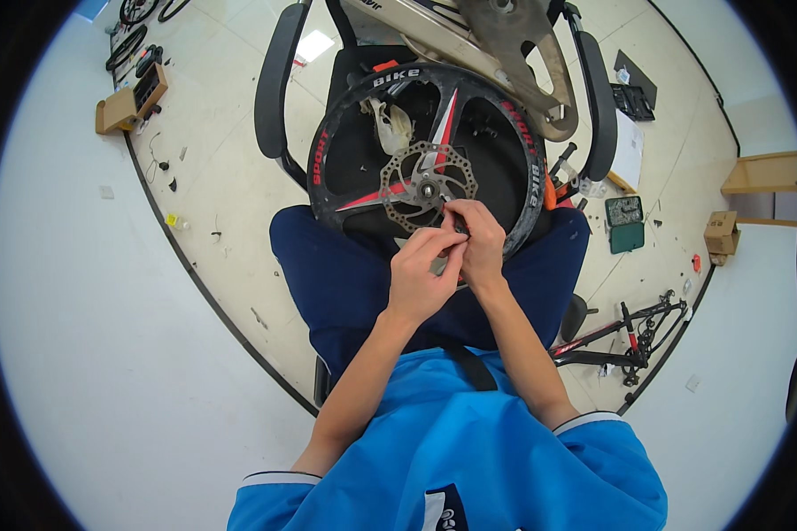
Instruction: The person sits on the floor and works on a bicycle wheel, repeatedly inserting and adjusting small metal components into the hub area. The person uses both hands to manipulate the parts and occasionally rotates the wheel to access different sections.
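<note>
Both hands meet at the brake disc's lower edge: left hand and right hand fingers pinch a small tool.

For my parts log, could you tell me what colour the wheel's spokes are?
Black with red and white accents on the wheel, seen in the head view.

Both bare forearms came up from the lower edge and converged in front of the body, elbows bent. The left hand was curled, its fingertips pinched together beside the right hand, whose fingers were also drawn in, the two hands touching.
</note>
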Motion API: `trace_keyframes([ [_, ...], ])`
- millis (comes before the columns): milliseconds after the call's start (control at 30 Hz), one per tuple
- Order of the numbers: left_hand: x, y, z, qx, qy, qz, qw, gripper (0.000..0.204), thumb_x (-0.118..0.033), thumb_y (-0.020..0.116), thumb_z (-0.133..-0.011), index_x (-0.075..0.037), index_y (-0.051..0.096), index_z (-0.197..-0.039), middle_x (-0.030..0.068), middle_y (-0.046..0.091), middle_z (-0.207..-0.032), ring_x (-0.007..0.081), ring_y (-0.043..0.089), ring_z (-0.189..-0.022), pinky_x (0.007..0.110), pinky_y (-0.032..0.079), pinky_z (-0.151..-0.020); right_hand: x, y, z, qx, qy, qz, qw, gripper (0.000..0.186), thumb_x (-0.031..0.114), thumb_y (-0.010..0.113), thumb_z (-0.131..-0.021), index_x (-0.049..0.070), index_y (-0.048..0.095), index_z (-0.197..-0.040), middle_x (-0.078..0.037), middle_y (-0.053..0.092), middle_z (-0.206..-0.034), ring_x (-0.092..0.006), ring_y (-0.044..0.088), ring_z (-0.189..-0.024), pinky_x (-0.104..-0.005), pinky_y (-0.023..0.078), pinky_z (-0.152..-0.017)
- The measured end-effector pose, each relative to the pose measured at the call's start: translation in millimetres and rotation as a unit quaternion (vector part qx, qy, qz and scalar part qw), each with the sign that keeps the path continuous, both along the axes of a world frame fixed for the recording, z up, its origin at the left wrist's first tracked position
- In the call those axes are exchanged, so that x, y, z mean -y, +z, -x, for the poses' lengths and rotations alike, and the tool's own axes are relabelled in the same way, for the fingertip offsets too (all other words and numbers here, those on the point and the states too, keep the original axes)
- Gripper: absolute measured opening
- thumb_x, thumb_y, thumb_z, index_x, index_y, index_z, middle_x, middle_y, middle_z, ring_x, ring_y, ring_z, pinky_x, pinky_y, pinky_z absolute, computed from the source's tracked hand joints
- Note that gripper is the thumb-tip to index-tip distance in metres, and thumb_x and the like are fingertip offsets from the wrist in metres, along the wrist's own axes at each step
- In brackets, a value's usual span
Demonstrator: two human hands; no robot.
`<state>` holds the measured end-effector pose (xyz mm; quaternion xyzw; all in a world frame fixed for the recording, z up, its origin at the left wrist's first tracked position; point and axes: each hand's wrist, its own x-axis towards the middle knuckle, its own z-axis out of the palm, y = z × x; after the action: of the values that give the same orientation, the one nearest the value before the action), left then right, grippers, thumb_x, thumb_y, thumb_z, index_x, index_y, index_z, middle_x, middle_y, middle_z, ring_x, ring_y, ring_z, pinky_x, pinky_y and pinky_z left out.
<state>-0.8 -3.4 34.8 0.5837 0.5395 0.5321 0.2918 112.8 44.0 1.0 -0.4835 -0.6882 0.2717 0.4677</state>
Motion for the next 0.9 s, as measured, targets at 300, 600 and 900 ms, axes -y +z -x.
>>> trace_keyframes([
  [300, 0, 2, -6, 0.107, 0.065, 0.081, 0.989, 0.03, 0.003, 0.074, -0.084, 0.0, 0.066, -0.113, 0.0096, 0.074, -0.084, 0.0163, 0.073, -0.072, 0.027, 0.06, -0.069, -6, -31, 9, -0.086, -0.066, 0.032, 0.994, 0.018, -0.003, 0.079, -0.081, -0.001, 0.075, -0.099, -0.013, 0.074, -0.096, -0.0215, 0.075, -0.081, -0.0293, 0.06, -0.072],
  [600, -9, -10, 4, 0.011, 0.035, 0.019, 0.999, 0.021, 0.003, 0.076, -0.085, 0.005, 0.073, -0.106, 0.0127, 0.073, -0.088, 0.018, 0.072, -0.074, 0.026, 0.056, -0.068, -8, -28, -1, -0.017, -0.007, 0.014, 1.0, 0.028, -0.004, 0.075, -0.076, 0.002, 0.077, -0.103, -0.012, 0.076, -0.105, -0.0292, 0.073, -0.096, -0.0355, 0.058, -0.084],
  [900, -19, -34, -3, 0.118, 0.091, 0.066, 0.987, 0.017, 0.001, 0.083, -0.083, 0.003, 0.079, -0.099, 0.008, 0.075, -0.092, 0.0097, 0.069, -0.077, 0.023, 0.054, -0.067, -6, -21, 13, -0.065, -0.072, 0.024, 0.995, 0.02, -0.002, 0.08, -0.078, -0.001, 0.073, -0.097, -0.013, 0.07, -0.089, -0.0234, 0.071, -0.075, -0.0309, 0.057, -0.066],
])
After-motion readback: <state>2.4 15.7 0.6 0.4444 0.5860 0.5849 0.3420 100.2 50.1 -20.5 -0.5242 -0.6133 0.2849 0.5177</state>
